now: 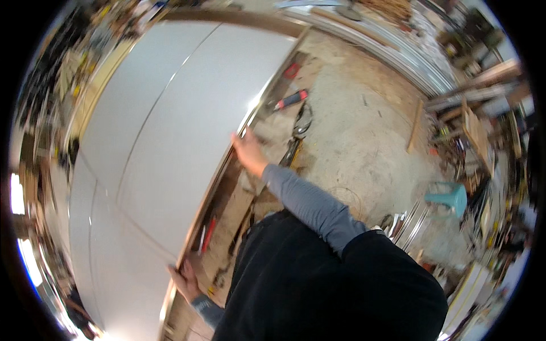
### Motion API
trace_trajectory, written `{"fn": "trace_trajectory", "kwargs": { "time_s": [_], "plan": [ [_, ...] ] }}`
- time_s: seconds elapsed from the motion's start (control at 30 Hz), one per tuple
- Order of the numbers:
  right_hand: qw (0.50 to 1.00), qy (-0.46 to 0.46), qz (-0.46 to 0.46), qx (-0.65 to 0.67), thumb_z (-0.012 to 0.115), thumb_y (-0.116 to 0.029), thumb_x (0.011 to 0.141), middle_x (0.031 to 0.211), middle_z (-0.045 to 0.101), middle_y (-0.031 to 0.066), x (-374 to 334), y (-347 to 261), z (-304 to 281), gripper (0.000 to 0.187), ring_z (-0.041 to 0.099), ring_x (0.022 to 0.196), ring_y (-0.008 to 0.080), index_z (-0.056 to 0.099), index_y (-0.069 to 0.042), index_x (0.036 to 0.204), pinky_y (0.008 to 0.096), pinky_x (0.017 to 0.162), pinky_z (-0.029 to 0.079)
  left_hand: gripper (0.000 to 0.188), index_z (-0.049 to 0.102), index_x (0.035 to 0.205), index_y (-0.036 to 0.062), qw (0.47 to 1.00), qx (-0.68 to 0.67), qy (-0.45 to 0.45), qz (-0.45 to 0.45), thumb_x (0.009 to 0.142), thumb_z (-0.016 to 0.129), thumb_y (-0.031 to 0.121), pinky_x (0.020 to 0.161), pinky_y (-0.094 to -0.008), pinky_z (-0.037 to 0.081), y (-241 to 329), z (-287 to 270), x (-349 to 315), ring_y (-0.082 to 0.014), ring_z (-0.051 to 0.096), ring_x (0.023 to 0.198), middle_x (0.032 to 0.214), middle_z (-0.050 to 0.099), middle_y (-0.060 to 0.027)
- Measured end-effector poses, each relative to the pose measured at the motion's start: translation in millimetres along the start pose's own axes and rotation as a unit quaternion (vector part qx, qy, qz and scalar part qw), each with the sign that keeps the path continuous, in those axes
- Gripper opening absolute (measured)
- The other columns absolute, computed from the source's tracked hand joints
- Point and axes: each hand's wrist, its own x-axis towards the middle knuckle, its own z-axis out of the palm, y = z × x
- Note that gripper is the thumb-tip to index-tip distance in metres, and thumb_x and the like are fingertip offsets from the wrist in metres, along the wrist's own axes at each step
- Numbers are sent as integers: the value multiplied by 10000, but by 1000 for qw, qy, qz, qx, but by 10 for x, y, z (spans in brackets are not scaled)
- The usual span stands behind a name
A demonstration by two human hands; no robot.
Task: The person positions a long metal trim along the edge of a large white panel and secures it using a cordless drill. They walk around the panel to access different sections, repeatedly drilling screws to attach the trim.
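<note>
A large white panel (193,108), shaped like a door leaf with thin grooves across it and a shiny metal edge, fills the left of the view. My right hand (250,152) grips its near long edge about midway, thumb over the edge. Lower down on that edge is my left hand (185,282), also closed round it, with its fingers partly hidden. Under the edge, on a brown work surface (230,219), lie a red slim tool (209,234) and a red-and-black handled tool (292,99). A dark corded tool (298,133) sits beside them.
Long metal profiles (392,48) are stacked at the upper right. On the concrete floor (364,125) stands a teal stool (449,198), with wooden pieces (478,136) and clutter along the right wall. A yellowish board (96,94) lies beyond the panel's far edge.
</note>
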Motion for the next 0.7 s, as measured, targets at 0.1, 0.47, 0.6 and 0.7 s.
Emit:
{"fn": "trace_trajectory", "kwargs": {
  "time_s": [0.1, 0.47, 0.6, 0.7],
  "plan": [
    [993, -84, 59, 59, 616, -324, 1053, 1219, 657, 166, 196, 372, -210, 616, 629, 1077, 232, 400, 42, 1499, 387, 929, 529, 603, 519, 1334, -8, 990, 117, 52, 63, 1042, 598, 513, 982, -434, 578, -122, 237, -154, -360, 628, 1221, 1285, 633, -229],
    [977, -93, 192, -21, 627, -338, 1055, 866, 653, 14, -1438, 555, -1026, 365, 594, 739, 101, 664, 13, 1148, 291, 676, 502, 624, 559, 1219, 2, 990, 108, 60, 74, 1019, 588, 593, 1003, -475, 550, -174, -161, -338, -332, 674, 1099, 1133, 663, -211],
    [961, 9, 274, -35, 662, -330, 1025, 832, 637, 20, -1551, 1137, -1941, 353, 596, 727, 108, 692, 2, 1143, 282, 636, 501, 583, 559, 1241, -7, 984, 107, 26, 138, 1060, 540, 548, 960, -470, 560, -134, -160, -155, -326, 666, 1120, 1209, 639, -214],
    [936, 91, 338, 25, 607, -268, 1056, 805, 634, 77, -1715, 1323, -2779, 334, 585, 654, 158, 624, 10, 1241, 336, 579, 500, 636, 460, 1398, -26, 979, 121, 83, 142, 1074, 530, 518, 928, -472, 569, -252, 9, -199, -354, 666, 1113, 1292, 598, -212]
  ]
}}
